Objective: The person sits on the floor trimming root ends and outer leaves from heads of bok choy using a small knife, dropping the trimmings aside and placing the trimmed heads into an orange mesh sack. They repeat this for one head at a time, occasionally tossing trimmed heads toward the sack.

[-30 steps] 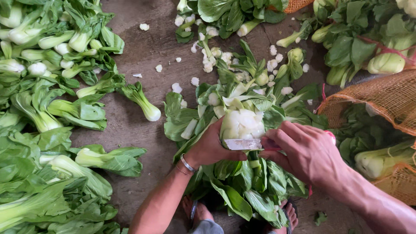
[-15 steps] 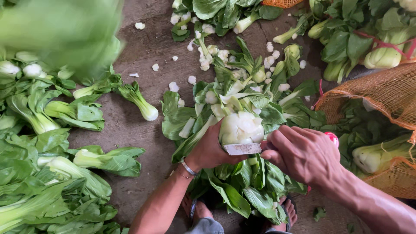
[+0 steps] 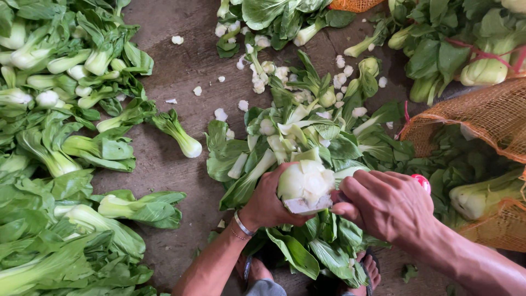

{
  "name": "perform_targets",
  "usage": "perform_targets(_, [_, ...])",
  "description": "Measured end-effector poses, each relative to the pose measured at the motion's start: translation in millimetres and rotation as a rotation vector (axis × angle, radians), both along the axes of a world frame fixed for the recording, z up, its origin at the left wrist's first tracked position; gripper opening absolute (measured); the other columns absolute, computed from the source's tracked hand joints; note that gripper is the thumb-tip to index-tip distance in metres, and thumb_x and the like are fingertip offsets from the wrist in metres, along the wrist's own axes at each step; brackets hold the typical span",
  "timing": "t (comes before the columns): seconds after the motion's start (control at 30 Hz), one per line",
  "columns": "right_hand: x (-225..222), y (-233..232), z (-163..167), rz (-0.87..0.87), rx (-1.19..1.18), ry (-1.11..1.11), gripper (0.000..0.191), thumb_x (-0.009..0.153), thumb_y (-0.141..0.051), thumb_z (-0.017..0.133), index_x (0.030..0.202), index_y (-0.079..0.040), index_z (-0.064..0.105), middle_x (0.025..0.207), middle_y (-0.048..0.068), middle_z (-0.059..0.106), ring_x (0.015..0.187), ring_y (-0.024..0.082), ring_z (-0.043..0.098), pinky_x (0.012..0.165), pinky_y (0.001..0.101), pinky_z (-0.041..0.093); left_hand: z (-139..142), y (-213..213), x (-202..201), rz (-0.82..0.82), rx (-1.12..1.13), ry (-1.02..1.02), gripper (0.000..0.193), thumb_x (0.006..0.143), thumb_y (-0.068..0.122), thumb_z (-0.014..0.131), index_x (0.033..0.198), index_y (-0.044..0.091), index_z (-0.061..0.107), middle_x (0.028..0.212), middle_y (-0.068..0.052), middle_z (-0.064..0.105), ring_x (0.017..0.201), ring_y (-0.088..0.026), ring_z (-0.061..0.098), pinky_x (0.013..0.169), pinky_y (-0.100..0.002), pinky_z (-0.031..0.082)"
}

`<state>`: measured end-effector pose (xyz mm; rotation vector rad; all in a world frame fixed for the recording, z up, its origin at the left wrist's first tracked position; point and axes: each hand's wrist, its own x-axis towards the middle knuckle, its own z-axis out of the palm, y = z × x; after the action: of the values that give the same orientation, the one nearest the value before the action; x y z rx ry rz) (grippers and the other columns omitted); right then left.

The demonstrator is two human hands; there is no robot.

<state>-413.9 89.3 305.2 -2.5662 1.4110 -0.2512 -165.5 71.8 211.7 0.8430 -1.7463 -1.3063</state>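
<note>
Head view: looking straight down at a person crouched over a concrete floor (image 3: 181, 66) strewn with greens.
Left hand: the left hand (image 3: 268, 200) is clenched around a bok choy head (image 3: 307, 183), base turned toward the body, so the pale cut end faces up and can be worked on.
Right hand: the right hand (image 3: 383, 205) is closed around a tool with a red handle end (image 3: 422, 182) peeking out past the knuckles; the blade itself is hidden, so I cannot tell exactly where it meets the base.
Where the vegetable is: held up just above a loose leaf heap (image 3: 307, 137), right between the two hands, over the person's feet (image 3: 367, 268).
Why the heap sits there: judging by its spot directly under the hands, it looks like stripped outer leaves lying where they fell.
White bits: small pale stem trimmings (image 3: 257, 77) lie scattered on the floor beyond the heap.
Left side: a trimmed bok choy pile (image 3: 60, 137) lies in rough rows with stems pointing inward, well apart from the scrap heap, which keeps the tidy heads separate.
Lone head: one single bok choy (image 3: 178, 131) lies between the pile and the heap.
Right side: an orange mesh sack (image 3: 482, 120) lies open with more greens inside, near the right arm.
Wrist: a silver bracelet (image 3: 242, 225) sits on the left wrist.
</note>
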Motion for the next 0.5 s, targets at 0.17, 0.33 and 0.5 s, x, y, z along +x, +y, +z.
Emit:
perform_targets(0.17, [1.2, -1.0, -0.3, 0.026, -0.034, -0.039, 0.044, 0.090, -0.057, 0.048, 0.088, -0.015, 0.058, 0.070, 0.007, 0.056, 0.059, 0.031, 0.063, 0.050, 0.0445, 0.049, -7.5, 2.0, 0.5, 0.003, -0.019, 0.002, 0.092, 0.061, 0.030, 0.096, 0.138, 0.002, 0.053, 0.122, -0.010, 0.076, 0.111, -0.020, 0.077, 0.101, -0.035, 0.061])
perform_targets(0.33, [-1.5, -2.6, -10.3, 0.007, 0.016, -0.029, 0.040, 0.090, -0.057, 0.049, 0.090, -0.019, 0.061, 0.071, 0.005, 0.059, 0.061, 0.031, 0.064, 0.050, 0.0453, 0.049, -11.8, 3.7, 3.4, 0.026, -0.034, -0.041, 0.085, 0.062, 0.029, 0.094, 0.134, 0.002, 0.058, 0.119, -0.010, 0.077, 0.109, -0.020, 0.078, 0.100, -0.035, 0.061])
perform_targets(0.5, [1.7, -5.6, -12.0, -0.006, 0.018, -0.020, 0.042, 0.088, -0.058, 0.050, 0.087, -0.018, 0.061, 0.072, 0.005, 0.061, 0.063, 0.030, 0.066, 0.053, 0.0449, 0.050, -16.9, 4.1, 5.3, 0.005, 0.077, -0.024, 0.079, 0.064, 0.037, 0.091, 0.130, 0.003, 0.062, 0.115, -0.009, 0.079, 0.105, -0.019, 0.079, 0.099, -0.035, 0.061])
